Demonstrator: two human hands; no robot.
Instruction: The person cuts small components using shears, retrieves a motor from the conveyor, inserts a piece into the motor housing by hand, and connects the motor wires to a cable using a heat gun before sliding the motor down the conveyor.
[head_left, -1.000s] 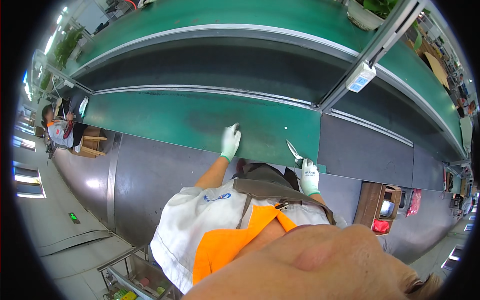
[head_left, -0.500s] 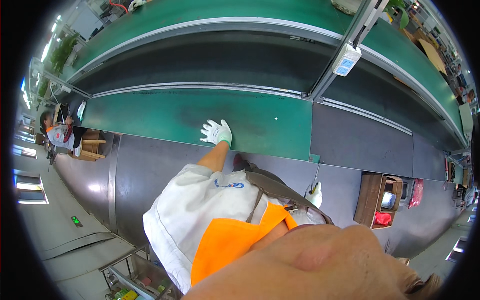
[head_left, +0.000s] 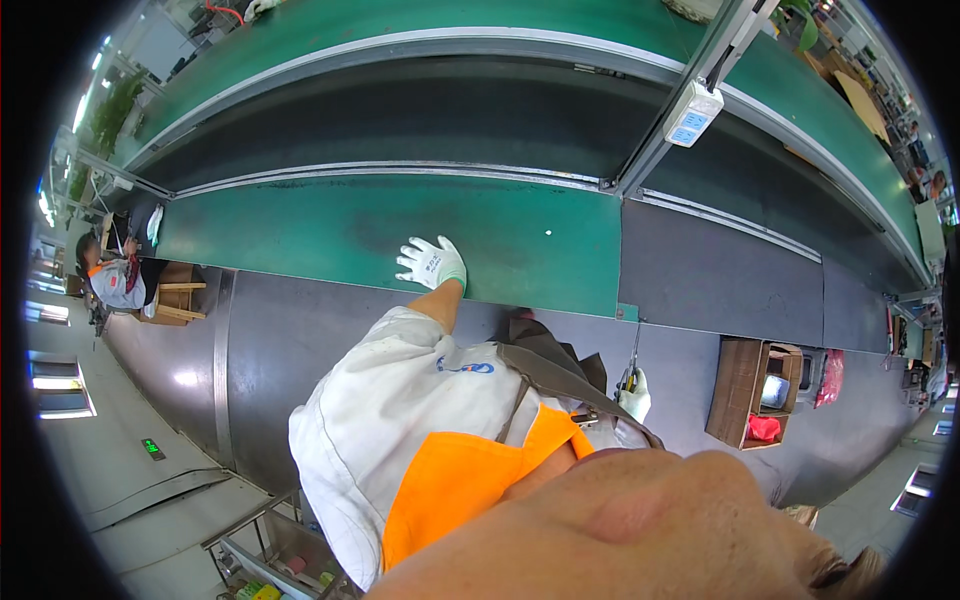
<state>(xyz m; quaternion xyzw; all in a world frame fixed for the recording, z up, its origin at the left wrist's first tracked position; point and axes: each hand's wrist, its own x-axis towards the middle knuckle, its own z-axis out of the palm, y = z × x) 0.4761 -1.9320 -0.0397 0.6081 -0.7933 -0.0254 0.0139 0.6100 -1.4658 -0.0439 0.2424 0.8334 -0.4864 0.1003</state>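
Holds scissors (head_left: 629,379) in fingers of right hand (head_left: 635,399), with long axis toward 12 o'clock, and rests wide-fingered left hand (head_left: 436,264) on table (head_left: 300,230) at 10 o'clock.

Lower centre, a white jacket (head_left: 375,400) with wide orange collar (head_left: 450,480) and blue emblem (head_left: 468,368), under a brown apron (head_left: 548,372). The left hand (head_left: 434,264) wears a white, green-cuffed glove (head_left: 440,268) with dark print; the right hand (head_left: 635,400), white too.

We see a white-gloved left hand (head_left: 433,264), a green desk (head_left: 270,225) smudged dark, and a white shirt (head_left: 350,395) with an orange collar (head_left: 440,485). Towards four o'clock of our view, the box (head_left: 728,395) is brown.
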